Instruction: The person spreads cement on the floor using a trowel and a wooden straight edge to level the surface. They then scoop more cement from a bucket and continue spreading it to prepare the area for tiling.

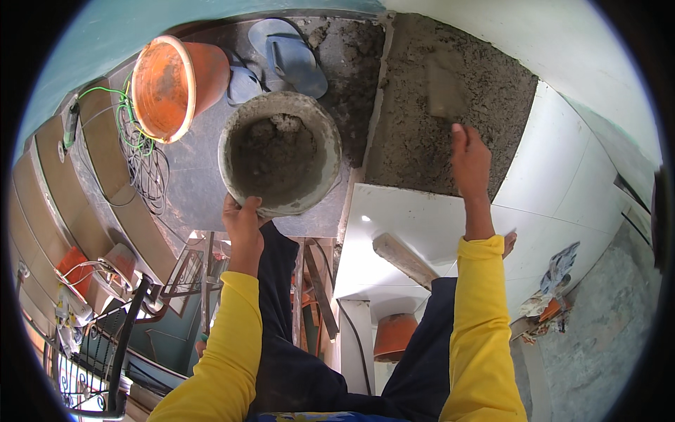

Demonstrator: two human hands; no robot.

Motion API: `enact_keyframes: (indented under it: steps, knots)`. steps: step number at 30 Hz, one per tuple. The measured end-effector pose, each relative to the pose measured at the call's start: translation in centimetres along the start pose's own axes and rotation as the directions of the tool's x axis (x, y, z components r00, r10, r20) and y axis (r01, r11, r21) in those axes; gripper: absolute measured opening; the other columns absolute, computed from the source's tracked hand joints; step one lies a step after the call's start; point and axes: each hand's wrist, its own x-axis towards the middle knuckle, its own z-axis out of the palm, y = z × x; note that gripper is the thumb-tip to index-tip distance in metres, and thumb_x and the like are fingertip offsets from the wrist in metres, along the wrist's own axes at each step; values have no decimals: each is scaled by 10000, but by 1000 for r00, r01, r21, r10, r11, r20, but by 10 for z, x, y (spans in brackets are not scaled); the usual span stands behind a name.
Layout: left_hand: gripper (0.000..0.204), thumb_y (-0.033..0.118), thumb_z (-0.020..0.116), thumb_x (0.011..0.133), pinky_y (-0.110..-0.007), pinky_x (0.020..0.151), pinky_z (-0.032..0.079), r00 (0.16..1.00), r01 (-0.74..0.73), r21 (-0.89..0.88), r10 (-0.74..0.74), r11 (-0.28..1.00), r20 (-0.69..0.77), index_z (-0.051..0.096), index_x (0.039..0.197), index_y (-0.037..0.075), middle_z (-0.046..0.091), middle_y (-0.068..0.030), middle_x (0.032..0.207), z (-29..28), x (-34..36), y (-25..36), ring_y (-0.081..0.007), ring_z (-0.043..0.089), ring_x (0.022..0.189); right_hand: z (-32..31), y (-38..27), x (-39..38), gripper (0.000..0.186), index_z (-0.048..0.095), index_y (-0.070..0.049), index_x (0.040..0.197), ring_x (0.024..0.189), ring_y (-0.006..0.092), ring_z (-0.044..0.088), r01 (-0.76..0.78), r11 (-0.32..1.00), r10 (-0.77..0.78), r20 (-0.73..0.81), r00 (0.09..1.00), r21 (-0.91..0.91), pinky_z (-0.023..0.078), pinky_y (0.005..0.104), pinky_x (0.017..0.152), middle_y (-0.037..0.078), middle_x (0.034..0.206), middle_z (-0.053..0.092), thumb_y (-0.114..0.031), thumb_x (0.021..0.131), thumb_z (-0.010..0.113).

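Note:
My left hand [242, 228] grips the near rim of a round, cement-crusted bucket [327, 151]. Wet grey mortar [271, 158] sits inside it, with a lump against the far wall. To the right, my right hand [472, 158] is closed on a trowel [444, 84]; its handle is mostly hidden by my fingers. The trowel's blade, coated grey and slightly blurred, lies over a bed of rough mortar [404, 141] spread on the floor. White tiles [394, 207] border that bed on its near and right sides.
An orange bucket [211, 77] lies tipped at far left beside blue slippers [299, 63]. Tangled cables [144, 169] trail near the stairs [105, 148]. A wooden batten [404, 260] rests on the tiles near my legs. Another orange bucket [395, 337] is between my legs.

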Motion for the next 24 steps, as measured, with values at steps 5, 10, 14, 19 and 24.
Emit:
enact_keyframes:
  steps: [5,10,14,19,24]
  knots:
    - [361,-37,630,895,-426,726,712,1000,19,14,-19,1000,-4,607,1249,26,731,-136,1097,-3,1,-5,-262,783,883,-19,42,7,505,700,32,1235,916,389,724,-83,995,73,-156,985,-59,550,460,837,251,965,732,-440,1107,570]
    - [355,-38,624,900,-415,730,712,1000,14,40,-14,999,-3,604,1250,21,731,-131,1100,-5,1,-8,-256,784,891,-9,5,0,488,693,42,1224,897,398,723,101,995,-101,-7,995,12,550,458,816,255,966,732,-419,1098,594]
    - [354,-35,620,903,-412,735,712,998,1,2,-1,1000,59,601,1253,17,728,-125,1101,1,0,-4,-251,782,899,22,-54,1,424,695,67,1162,912,491,715,213,969,-214,-8,977,127,549,513,806,299,962,730,-345,1080,634]
    - [354,-39,614,905,-424,746,714,999,-1,-2,1,1000,44,603,1254,17,730,-124,1092,-3,1,-8,-253,783,897,33,-76,19,435,698,60,1164,940,509,717,122,986,-128,42,991,113,555,528,820,311,974,733,-360,1082,618]
    - [355,-35,624,908,-434,765,714,999,-3,-10,3,1000,51,603,1258,19,729,-128,1097,-5,3,-10,-256,782,898,15,-46,30,480,695,26,1225,1004,524,708,-60,996,58,39,998,62,550,541,866,321,1013,733,-418,1101,564]
